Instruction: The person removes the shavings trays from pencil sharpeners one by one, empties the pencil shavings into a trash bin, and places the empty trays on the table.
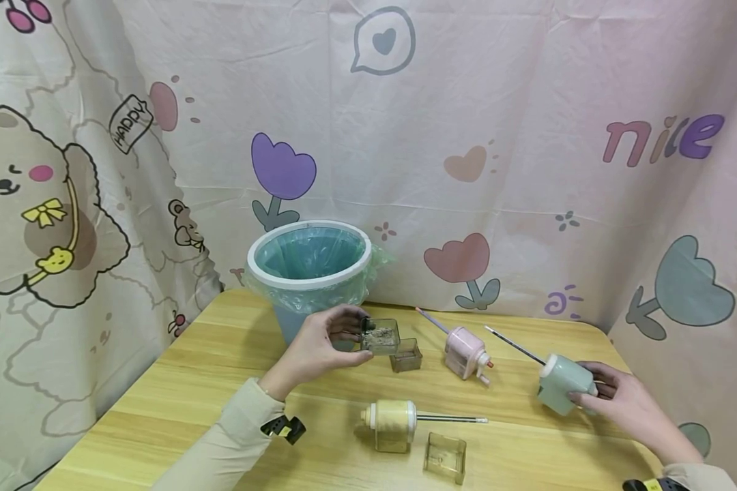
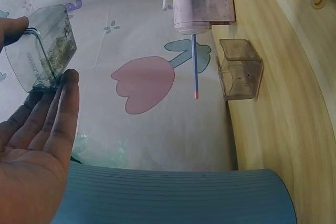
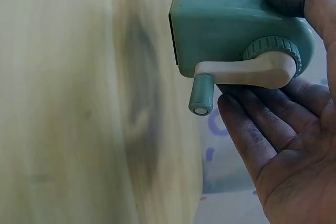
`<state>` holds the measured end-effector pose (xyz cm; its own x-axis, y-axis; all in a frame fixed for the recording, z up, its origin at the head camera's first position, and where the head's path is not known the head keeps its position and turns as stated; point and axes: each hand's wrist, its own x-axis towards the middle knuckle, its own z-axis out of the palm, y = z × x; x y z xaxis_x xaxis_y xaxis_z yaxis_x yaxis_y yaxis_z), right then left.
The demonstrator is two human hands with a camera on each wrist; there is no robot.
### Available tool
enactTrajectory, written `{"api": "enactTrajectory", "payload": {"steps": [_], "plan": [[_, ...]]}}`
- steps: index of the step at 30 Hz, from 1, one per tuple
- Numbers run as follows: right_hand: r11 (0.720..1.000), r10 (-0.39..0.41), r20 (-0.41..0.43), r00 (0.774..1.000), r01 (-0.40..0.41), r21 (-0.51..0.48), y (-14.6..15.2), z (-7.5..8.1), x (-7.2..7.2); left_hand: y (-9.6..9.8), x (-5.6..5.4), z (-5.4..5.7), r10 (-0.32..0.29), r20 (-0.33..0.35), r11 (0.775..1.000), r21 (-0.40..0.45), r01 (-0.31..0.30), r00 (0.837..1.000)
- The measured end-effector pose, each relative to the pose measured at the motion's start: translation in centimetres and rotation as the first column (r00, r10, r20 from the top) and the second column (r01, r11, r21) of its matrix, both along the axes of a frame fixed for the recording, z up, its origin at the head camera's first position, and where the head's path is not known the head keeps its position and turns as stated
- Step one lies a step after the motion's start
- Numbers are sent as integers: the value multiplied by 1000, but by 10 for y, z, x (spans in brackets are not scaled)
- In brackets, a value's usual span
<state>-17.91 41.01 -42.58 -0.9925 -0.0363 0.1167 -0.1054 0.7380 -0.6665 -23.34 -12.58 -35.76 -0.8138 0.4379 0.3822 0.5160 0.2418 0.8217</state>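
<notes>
My left hand (image 1: 321, 349) pinches a clear smoky shavings drawer (image 1: 382, 338) between thumb and fingers, in front of the bin. Pencil shavings (image 2: 62, 51) lie inside it, seen in the left wrist view. Over the table's right side, my right hand (image 1: 622, 401) grips a green hand-crank pencil sharpener (image 1: 564, 383), thumb on top of its body and fingers beneath. A dark pencil (image 1: 516, 344) sticks out of its front. Its white crank arm (image 3: 244, 72) with a green knob shows in the right wrist view.
A blue bin (image 1: 285, 324) with a green bag liner stands at the back left. A pink sharpener (image 1: 465, 353) and a yellow sharpener (image 1: 392, 426), each with a pencil, are on the wooden table (image 1: 221, 382). Two more drawers, one brownish (image 1: 407, 356) and one yellowish (image 1: 445, 458), lie near them.
</notes>
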Motion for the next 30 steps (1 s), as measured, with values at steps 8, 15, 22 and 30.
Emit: {"api": "enactTrajectory", "payload": {"steps": [8,15,22,30], "plan": [[996,-34,9,999,33,81,13,-8,-2,-2,0,-1,-9,3,1000,10,9,1000],[995,-39,13,999,37,95,22,-9,0,-2,-1,-1,-10,-1,1000,5,10,1000],[994,-33,39,999,28,109,32,-7,1,-3,-1,-2,-20,5,1000,13,20,1000],[991,-8,21,1000,5,132,41,-9,1,-4,-1,-2,-25,17,1000,14,24,1000]]}}
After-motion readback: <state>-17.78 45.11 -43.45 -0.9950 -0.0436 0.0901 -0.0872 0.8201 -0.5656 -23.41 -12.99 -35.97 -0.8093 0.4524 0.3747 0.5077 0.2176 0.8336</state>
